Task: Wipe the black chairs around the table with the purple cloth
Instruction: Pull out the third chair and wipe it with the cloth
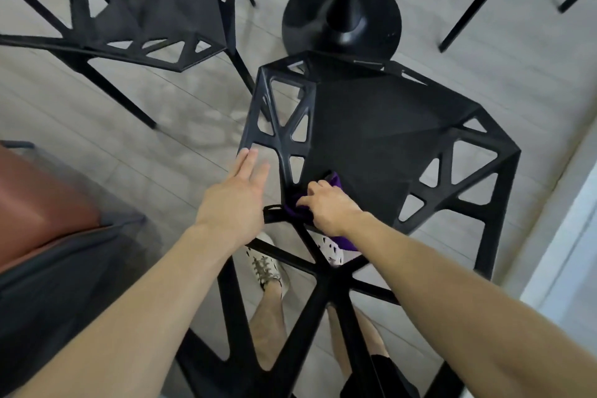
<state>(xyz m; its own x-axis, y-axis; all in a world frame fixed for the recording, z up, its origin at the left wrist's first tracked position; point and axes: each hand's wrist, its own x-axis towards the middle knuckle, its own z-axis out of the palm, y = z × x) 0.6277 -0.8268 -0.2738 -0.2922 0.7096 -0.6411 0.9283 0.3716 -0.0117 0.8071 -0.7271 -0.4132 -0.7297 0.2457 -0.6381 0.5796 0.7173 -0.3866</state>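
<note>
A black chair [381, 126] with triangular cut-outs stands right below me, its backrest frame nearest me. My right hand [329, 203] grips the purple cloth [336, 181] and presses it where the seat meets the backrest on the left side. My left hand [235, 194] reaches out with straight fingers, its fingertips at the chair's left side frame. A second black chair [145, 10] stands at the upper left.
The table's black round base [381, 13] and post stand just beyond the chair. Thin black legs [478, 0] cross the upper right. A brown padded seat [35, 203] sits at the left edge. A white wall edge runs down the right. My feet show beneath the backrest.
</note>
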